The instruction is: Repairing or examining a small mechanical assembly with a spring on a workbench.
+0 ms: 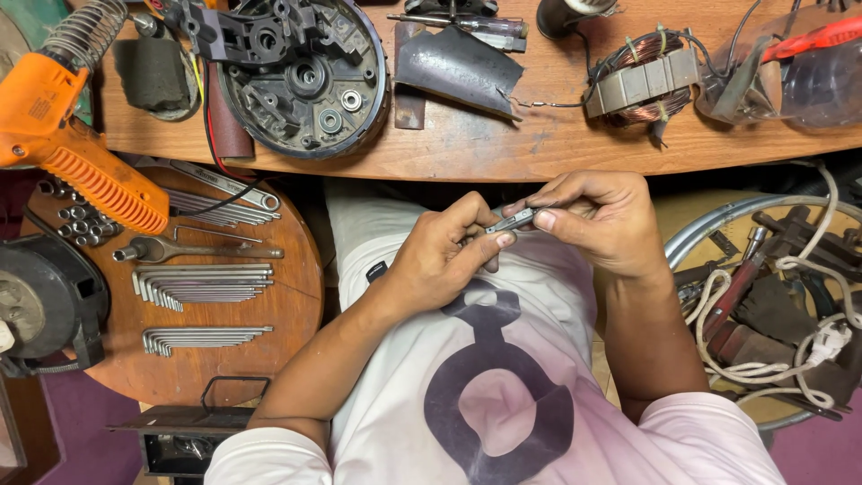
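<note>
Both hands pinch one small metal piece (510, 220): left hand (442, 259) and right hand (597, 218) gripping its ends (looks light, stiff, slippery).

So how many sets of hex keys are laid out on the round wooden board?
3. One fanned set near the board's top, by the orange tool; a larger set mid-board under the wrench; a smaller set below. More may hide under the orange tool.

White shirt, dark ring print.
</note>
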